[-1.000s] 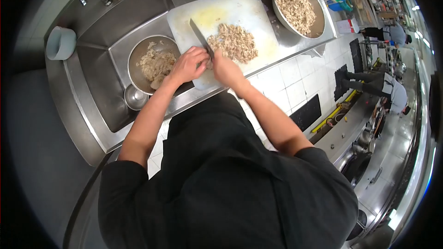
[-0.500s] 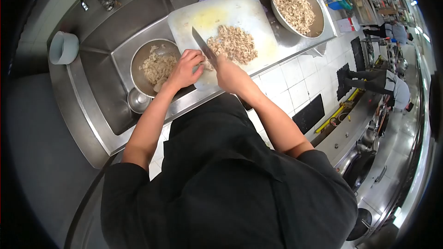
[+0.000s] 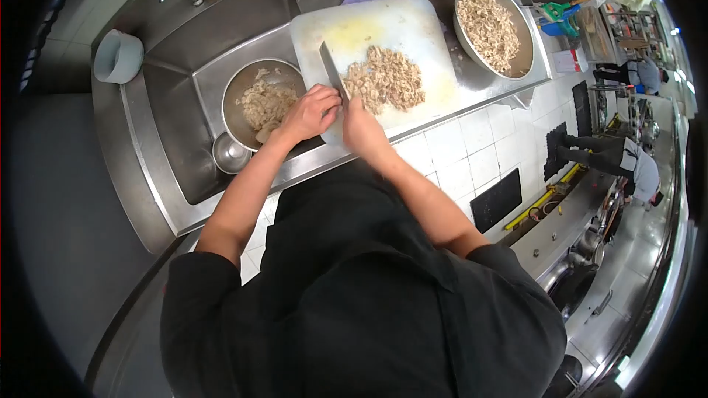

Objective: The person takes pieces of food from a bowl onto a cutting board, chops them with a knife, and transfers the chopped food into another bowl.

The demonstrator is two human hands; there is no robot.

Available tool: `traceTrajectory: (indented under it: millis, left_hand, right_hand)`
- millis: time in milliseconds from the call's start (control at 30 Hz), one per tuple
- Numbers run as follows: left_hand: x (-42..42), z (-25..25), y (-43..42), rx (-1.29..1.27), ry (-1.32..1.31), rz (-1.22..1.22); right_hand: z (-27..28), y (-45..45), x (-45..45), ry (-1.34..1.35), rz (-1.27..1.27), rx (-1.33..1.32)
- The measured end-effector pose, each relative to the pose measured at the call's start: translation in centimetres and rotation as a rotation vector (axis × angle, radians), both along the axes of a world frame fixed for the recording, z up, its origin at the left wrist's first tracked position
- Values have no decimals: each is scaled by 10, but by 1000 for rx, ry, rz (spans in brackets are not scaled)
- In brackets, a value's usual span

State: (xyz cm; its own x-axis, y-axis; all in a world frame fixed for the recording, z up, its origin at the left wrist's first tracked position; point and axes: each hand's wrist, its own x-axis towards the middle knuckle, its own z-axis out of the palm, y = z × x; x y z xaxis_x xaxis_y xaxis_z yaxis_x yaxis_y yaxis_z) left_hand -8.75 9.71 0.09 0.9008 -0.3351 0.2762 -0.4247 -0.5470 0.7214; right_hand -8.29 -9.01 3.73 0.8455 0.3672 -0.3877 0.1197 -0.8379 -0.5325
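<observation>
At the left, pale, moist-looking lumps (image 3: 264, 107) are held in a steel bowl (image 3: 234, 96). Next, the knife (image 3: 332, 66) is seen with a broad, dark grey blade, its tip pointed away from the body, and to the right of it the chopped food (image 3: 391, 81) is spread in a loose, pale brown heap. By these, a white cutting board (image 3: 361, 26) with yellowish stains is partly covered. At the far left of the steel worktop, a pale round container (image 3: 118, 57) is placed, followed by the sink (image 3: 177, 103); to the right of the board, a bigger bowl (image 3: 521, 59) is filled with similar small bits. Further right, a white tiled floor (image 3: 483, 129) and a person (image 3: 646, 171) in a grey top can be seen. The fingers of the left hand (image 3: 311, 112) are curled just beside the blade; whether anything is pinched under them cannot be told. By the right hand (image 3: 361, 129), the knife is gripped firmly, with fingers closed around its handle.
</observation>
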Motion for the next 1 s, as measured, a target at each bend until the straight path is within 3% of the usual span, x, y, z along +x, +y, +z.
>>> traceTrajectory:
  millis: [133, 200, 333, 400, 500, 633, 800, 900, 1000]
  left_hand:
    - [1, -2, 5, -17, 34, 0]
    - [-6, 6, 5, -82, 42, 94]
    - [-8, -1, 10, -48, -36, 31]
    - [-7, -1, 12, -24, -14, 25]
    - [0, -3, 13, 14, -51, 10]
    - [-6, -3, 13, 24, -43, 22]
    - [-6, -2, 11, 43, -65, 37]
    - [-10, 3, 12, 70, -30, 60]
    - [-14, 9, 7, 25, 30, 164]
  right_hand:
    - [0, 5, 45, -63, 23, 152]
    - [26, -2, 42, -39, 96, 94]
    - [66, -11, 6, 129, 175, -102]
    - [44, 0, -7, 78, 140, -134]
    - [-3, 12, 17, -80, 97, 63]
    - [19, 1, 26, -24, 187, 74]
    - [-16, 16, 19, -15, -36, 192]
    - [-24, -1, 44, -61, 82, 292]
    - [-16, -27, 40, -67, -13, 206]
